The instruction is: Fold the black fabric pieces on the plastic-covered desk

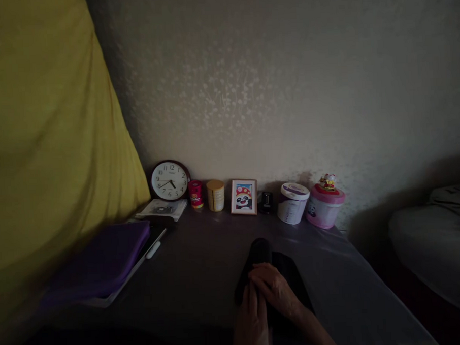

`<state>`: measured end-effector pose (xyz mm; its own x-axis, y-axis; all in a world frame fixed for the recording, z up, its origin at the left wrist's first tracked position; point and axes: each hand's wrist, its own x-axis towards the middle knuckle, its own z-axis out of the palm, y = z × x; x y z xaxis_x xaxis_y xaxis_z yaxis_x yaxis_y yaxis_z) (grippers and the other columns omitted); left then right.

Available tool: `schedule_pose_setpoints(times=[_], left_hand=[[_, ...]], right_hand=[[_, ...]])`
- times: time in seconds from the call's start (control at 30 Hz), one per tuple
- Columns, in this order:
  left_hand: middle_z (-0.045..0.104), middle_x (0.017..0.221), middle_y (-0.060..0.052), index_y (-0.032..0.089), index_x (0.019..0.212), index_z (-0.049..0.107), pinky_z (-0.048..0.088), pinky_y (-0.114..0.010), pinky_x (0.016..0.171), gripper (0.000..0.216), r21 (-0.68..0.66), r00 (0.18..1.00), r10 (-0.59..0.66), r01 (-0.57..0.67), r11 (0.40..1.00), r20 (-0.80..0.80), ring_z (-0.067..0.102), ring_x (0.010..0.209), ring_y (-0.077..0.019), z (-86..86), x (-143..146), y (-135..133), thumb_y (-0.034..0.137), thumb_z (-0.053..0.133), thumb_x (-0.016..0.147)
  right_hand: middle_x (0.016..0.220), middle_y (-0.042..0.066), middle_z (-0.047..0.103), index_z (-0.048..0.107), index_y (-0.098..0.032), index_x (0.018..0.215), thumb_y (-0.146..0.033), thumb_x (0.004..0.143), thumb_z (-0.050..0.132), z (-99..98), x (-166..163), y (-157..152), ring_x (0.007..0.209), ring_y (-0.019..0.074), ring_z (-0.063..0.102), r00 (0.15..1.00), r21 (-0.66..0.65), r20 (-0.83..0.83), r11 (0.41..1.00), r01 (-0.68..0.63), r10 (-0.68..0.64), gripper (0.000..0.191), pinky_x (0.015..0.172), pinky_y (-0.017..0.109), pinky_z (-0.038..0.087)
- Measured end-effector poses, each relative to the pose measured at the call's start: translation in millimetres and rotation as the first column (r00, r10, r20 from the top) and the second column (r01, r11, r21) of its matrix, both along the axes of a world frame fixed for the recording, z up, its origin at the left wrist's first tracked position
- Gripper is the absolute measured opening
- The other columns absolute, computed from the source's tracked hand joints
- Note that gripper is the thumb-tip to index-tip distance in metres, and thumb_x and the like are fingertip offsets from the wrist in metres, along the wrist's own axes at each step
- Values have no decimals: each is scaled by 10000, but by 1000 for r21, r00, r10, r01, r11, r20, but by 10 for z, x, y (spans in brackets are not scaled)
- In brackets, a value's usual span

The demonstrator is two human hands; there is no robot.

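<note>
A black, soft-looking item [261,248], seemingly cloth, lies on the dark table near the front. It has a rounded far end, and a wider dark flap spreads to the right; its exact kind is too dim to make out. My left hand [253,314] comes up from the bottom edge with fingers held together on the black item. Across its fingertips sits my right hand [275,287], reaching in from the lower right, its fingers bent and closed over the same spot. The two hands touch, and they hide the part of the cloth beneath them.
Along the wall stand a clock [170,180], a red tin [196,194], a yellow-lidded canister [216,196], a framed panda picture [244,197], a white tub [292,204] and a pink tub [324,206]. A purple case [104,259] lies left, beside the yellow curtain [52,124].
</note>
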<state>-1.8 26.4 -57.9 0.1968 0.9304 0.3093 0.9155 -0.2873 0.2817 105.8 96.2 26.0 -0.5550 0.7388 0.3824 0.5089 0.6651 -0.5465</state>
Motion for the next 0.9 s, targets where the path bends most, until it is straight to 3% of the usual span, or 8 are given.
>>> schedule_pose_setpoints(times=[0.17,0.4,0.53,0.63,0.73,0.8,0.9], left_hand=[[268,1431,-154,221,1382,203,396,-386,980,634,-125,987,135,-145,982,-82,353,1265,-285,54,57,-16,49,359,792],[274,1430,-137,276,1373,175,416,-396,944,647,-229,976,196,-213,950,-94,412,1227,-280,222,96,-56,8,298,798],[280,1431,-124,287,1369,178,403,-405,960,635,-226,971,213,-232,946,-107,400,1236,-277,219,117,-53,13,307,811],[293,1427,-119,280,1366,197,397,-385,972,621,-191,970,218,-235,953,-104,396,1240,-269,176,118,-52,18,319,816],[296,1424,-133,254,1367,214,395,-376,976,614,-176,974,207,-221,959,-96,386,1246,-277,159,99,-50,26,340,811],[280,1425,-150,241,1374,197,388,-385,981,632,-178,976,193,-208,962,-97,376,1251,-285,170,77,-46,30,360,800],[237,1433,-175,227,1384,152,393,-384,973,688,-230,987,127,-147,962,-96,369,1253,-293,199,45,-39,18,382,769]], right_hand=[[1060,28,666,656,-241,994,-329,918,346,-162,29,420,1158,204,480,994,45,90,998,50,-54,331,1041,429,259],[1098,34,650,648,-211,1001,-270,905,357,-191,32,982,1136,205,489,968,73,163,981,182,-191,312,986,388,324],[1117,80,628,629,-184,1020,-259,893,379,-45,17,859,1101,226,505,913,167,121,915,368,-389,290,954,394,343],[1033,68,654,643,-197,950,-289,908,367,4,-15,563,1057,197,531,960,180,70,950,255,-271,294,935,347,363],[990,36,673,657,-226,908,-290,915,353,-76,-52,386,1104,187,511,987,121,98,986,119,-131,310,965,352,344],[1059,34,660,657,-225,941,-272,909,353,-165,-58,434,1152,200,483,981,113,103,981,154,-166,310,1000,391,311],[1175,76,606,628,-190,1041,-259,881,359,-271,19,671,1153,223,488,938,141,66,934,328,-339,320,1002,421,318]])
